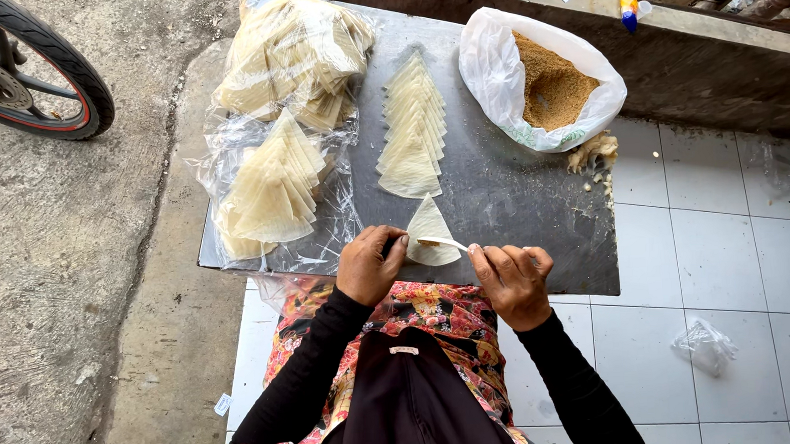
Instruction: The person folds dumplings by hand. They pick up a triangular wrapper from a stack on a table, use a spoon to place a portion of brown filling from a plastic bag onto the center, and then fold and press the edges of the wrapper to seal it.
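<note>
Triangular pastry wrapper (429, 230): pale, thin, flat on the dark board's near edge, apex pointing far, small brown filling dab near its left corner. White spoon (444, 241): thin, lies across the wrapper, handle right, tip left at the dab.

Long black sleeves are worn to the wrists; a red floral garment is seen beneath a black front panel.

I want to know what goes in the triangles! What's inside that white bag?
The white plastic bag is open and holds a heap of brown crumbly filling. Its folded sides hide how deep the heap goes and the bottom.
</note>
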